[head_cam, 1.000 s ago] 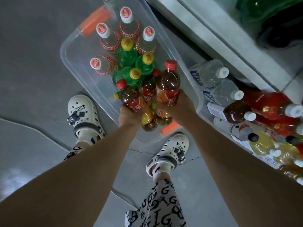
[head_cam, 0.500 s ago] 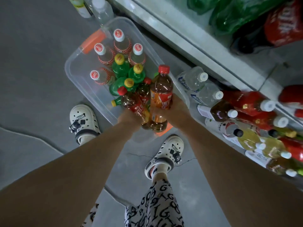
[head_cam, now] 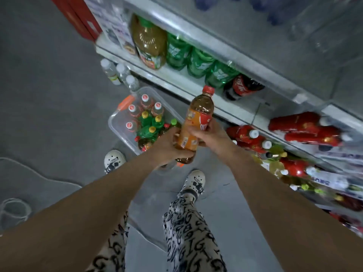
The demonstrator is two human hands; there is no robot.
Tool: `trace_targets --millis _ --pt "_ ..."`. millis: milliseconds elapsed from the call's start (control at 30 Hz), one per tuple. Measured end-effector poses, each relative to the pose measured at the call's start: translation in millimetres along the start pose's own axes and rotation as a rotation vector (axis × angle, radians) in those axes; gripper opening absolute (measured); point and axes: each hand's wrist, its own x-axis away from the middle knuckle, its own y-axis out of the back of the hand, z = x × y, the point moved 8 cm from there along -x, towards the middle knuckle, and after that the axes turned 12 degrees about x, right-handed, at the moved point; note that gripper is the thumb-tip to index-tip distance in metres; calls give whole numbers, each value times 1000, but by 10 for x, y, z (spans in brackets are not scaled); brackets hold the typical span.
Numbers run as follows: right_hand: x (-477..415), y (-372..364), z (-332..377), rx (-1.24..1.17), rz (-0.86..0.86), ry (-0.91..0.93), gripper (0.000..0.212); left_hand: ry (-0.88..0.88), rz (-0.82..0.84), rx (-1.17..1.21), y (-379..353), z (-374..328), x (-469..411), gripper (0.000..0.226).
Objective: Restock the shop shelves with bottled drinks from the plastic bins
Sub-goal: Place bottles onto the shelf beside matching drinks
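While both hands grip it, the tea bottle (head_cam: 194,122) hangs in the air, tilted slightly with its red cap uppermost. It is above the near end of the clear bin (head_cam: 115,126) and in front of the lower shelf (head_cam: 176,80).

Left hand (head_cam: 169,147): fingers curled round the bottle's lower part, just above the base.

Right hand (head_cam: 213,137): fingers and thumb wrapped round the orange-and-red label at mid-height.

The bin rests on the grey floor (head_cam: 49,95) and contains upright white-capped bottles (head_cam: 145,99) and yellow-capped bottles (head_cam: 152,130). Three clear bottles (head_cam: 121,73) stand on the floor just beyond the bin. The shelf carries one large amber bottle (head_cam: 149,44), a row of large green bottles (head_cam: 196,62) and a cola bottle (head_cam: 242,88). Red-labelled bottles (head_cam: 249,136) lie in a row lower right.
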Motion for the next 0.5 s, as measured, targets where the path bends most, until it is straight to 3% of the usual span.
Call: trace_targets --millis 233,400,500 --pt "1154 578 1027 -91 -71 76 51 -138 -3 -126 -86 -1139 967 67" --pt "1917 933 1574 -131 -173 153 41 -226 65 -108 -239 -1812 1486 53" --pt "2343 1123 1803 -164 -278 203 34 -290 107 -160 -295 -2205 1748 68"
